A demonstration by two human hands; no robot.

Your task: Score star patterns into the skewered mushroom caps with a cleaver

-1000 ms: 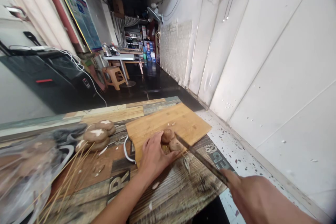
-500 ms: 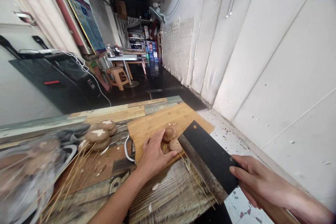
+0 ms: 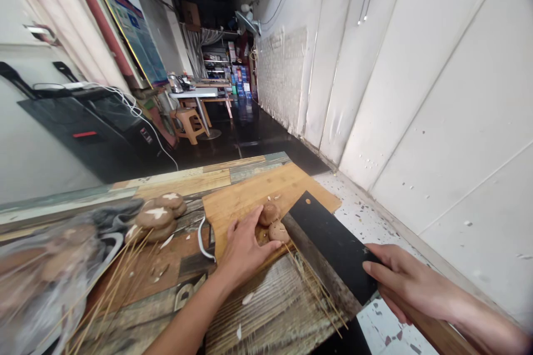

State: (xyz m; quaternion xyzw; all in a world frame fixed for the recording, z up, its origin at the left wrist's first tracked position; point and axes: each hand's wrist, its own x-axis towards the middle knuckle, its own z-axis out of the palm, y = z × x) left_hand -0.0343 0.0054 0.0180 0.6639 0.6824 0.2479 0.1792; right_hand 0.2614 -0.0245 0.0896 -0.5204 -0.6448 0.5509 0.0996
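Observation:
On the wooden cutting board (image 3: 237, 188) lie two brown mushrooms (image 3: 269, 214), side by side. My left hand (image 3: 244, 244) rests against them, index finger at the farther one and thumb at the nearer one. My right hand (image 3: 400, 272) grips a cleaver (image 3: 328, 244) by its wooden handle. The dark, broad blade slants over the board's right side, its edge close beside the mushrooms. Thin bamboo skewers (image 3: 320, 288) stick out below the blade. Several more mushrooms (image 3: 156, 213), some with a white star cut in the cap, are heaped left of the board.
A clear plastic bag (image 3: 37, 288) with mushrooms inside sits at the left. Loose skewers (image 3: 112, 283) and pale scraps lie on the wood-patterned table (image 3: 258, 310). A white wall (image 3: 437, 122) runs along the right. Farther back are a stool (image 3: 187, 125) and a small table (image 3: 195, 92).

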